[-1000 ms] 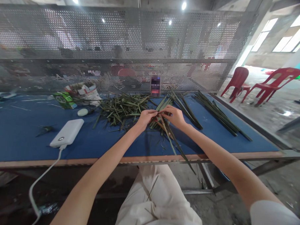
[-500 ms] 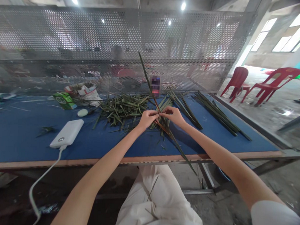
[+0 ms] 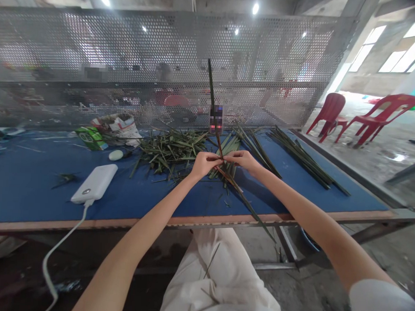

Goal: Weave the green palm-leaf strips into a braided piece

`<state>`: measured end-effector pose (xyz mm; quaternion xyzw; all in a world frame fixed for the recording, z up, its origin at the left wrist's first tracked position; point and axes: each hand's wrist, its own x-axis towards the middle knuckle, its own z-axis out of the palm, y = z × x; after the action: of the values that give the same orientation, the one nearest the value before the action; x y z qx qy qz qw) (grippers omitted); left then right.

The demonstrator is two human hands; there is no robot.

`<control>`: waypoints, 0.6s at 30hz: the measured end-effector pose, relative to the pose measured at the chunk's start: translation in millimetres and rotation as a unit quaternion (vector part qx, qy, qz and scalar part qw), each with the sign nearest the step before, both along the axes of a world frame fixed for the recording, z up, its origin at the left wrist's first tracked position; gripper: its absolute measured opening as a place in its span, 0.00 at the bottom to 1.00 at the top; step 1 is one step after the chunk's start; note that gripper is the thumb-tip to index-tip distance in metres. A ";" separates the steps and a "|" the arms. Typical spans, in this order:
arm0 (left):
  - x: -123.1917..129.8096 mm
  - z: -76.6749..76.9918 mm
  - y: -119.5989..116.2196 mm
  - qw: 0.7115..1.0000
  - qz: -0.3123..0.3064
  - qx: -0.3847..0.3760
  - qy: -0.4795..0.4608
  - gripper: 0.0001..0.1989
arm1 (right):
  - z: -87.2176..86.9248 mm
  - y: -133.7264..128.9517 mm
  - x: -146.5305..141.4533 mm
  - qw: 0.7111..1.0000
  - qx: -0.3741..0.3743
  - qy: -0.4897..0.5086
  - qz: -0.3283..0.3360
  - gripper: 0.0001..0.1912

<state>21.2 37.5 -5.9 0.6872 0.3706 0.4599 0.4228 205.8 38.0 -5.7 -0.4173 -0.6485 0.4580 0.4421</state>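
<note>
Between my hands is a long green leaf strip [image 3: 211, 84], brownish near the middle. One end points up and away; another length [image 3: 251, 210] slants down to the right, past the table's front edge. My left hand [image 3: 206, 164] pinches the strip at its middle. From the other side my right hand [image 3: 241, 159] closes its fingertips on the same spot, almost touching the left. Whether the two lengths are one folded strip or separate strips I cannot tell. Just behind lies a heap of short cut leaf pieces [image 3: 173, 149] on the blue tabletop [image 3: 130, 202].
Bundles of long leaf strips [image 3: 305, 162] lie at the right. A white power bank [image 3: 95, 183] with a cable, a pale oval object [image 3: 116, 155] and a green packet [image 3: 90, 137] are on the left. A perforated metal screen [image 3: 129, 56] closes the back. Red chairs [image 3: 384, 115] stand beyond.
The strip's upper end has swung right and now stands nearly upright. My fingers remain pinched together at its middle, with my right hand slightly lower.
</note>
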 end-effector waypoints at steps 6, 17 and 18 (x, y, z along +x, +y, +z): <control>3.1 1.7 0.1 0.994 0.014 -0.078 -0.076 0.04 | 5.5 -3.6 -2.6 0.996 0.045 0.069 -0.034 0.23; 2.9 -13.3 2.5 0.996 -0.030 0.041 0.068 0.12 | -2.3 -16.4 -19.3 0.994 0.101 0.028 0.034 0.22; 3.0 -14.3 2.6 0.995 -0.011 0.055 0.082 0.12 | -3.4 -16.2 -20.5 0.994 0.102 0.032 0.028 0.20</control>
<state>24.2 40.1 -20.2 0.7487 0.3710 0.4172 0.3575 185.2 21.8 -9.1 -0.3368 -0.6890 0.4147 0.4898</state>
